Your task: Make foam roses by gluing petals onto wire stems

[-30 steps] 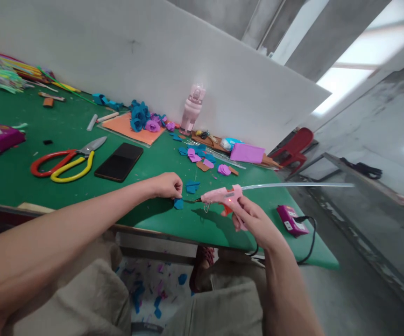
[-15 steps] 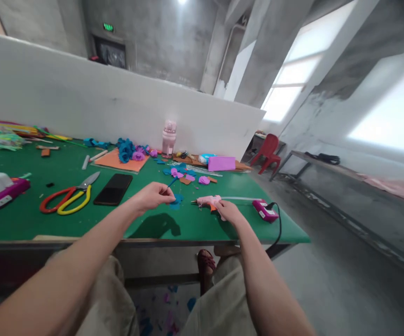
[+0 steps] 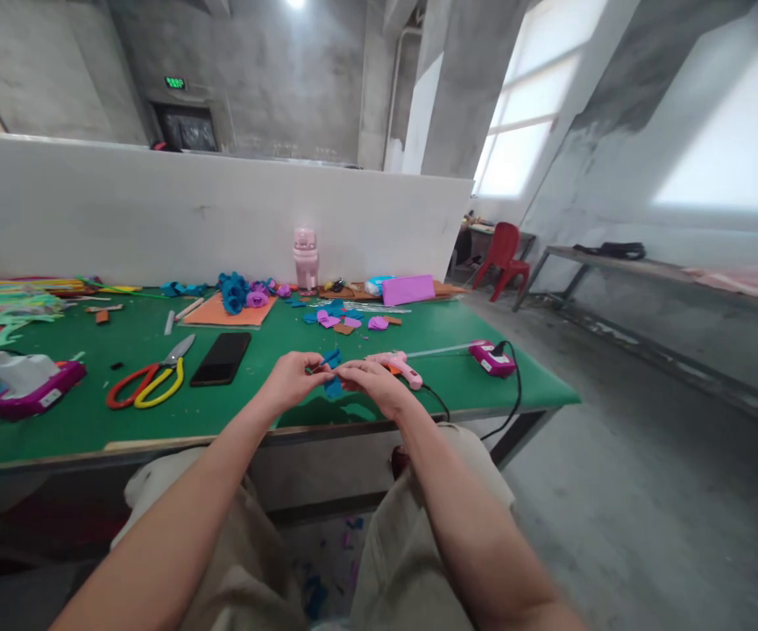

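Pinching a small blue piece (image 3: 332, 358) between thumb and fingertips, the left hand (image 3: 300, 379) holds it over the counter (image 3: 279, 331), probably to steady it for the other. The right hand (image 3: 371, 384) meets it there with bent fingers; whether they grip the piece or only press on it, I cannot tell. The pink glue gun (image 3: 401, 366) lies just beyond the right hand, likely set there to free those fingers yet stay within reach, its glue stick (image 3: 444, 349) pointing toward the purple power strip (image 3: 492, 358). Loose petals (image 3: 323, 321) lie farther back, seemingly out of the way, and blue flowers (image 3: 234, 292) rest on an orange sheet (image 3: 211, 314), perhaps to keep them uncrushed.
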### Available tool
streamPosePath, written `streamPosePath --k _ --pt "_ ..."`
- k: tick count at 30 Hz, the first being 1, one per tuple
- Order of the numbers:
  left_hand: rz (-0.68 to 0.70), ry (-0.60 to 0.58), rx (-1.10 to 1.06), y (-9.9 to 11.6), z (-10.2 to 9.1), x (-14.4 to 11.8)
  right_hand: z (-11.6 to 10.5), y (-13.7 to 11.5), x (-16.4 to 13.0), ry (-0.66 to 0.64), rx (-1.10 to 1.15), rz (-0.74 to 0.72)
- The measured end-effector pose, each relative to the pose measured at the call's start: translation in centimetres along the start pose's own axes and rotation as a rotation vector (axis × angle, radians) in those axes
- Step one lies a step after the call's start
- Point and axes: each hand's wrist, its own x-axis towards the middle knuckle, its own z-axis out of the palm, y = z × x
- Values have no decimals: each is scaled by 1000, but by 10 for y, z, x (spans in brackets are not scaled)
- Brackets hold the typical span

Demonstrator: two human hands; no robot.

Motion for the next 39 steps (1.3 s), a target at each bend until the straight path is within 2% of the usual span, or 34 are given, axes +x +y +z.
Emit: streamPosePath --k 4,11,14,16,18,21,23,26,30,35,39 --pt "13 20 52 1 0 -1 3 1 5 15 -131 57" --pt "85 37 152 3 6 -2 8 6 6 82 -44 152" --pt "90 9 148 1 9 -2 5 9 6 128 -11 142" --pt "60 44 107 0 10 -2 2 11 7 168 -4 94" --pt "-3 134 63 1 10 -2 -3 11 10 253 9 20" --pt "-66 225 16 4 10 -3 -8 7 14 470 59 -82" --pt "-66 236 -40 9 12 -5 -8 4 16 584 92 -124" --pt "-51 218 -205 17 21 -9 -7 -1 16 656 127 -159" --pt "-57 145 -444 23 38 -14 -4 -4 17 689 192 -177" --pt "-61 99 -499 22 51 -14 -3 -2 18 650 326 -157" --pt "-92 40 -589 23 55 -13 -1 -4 17 625 345 -158"
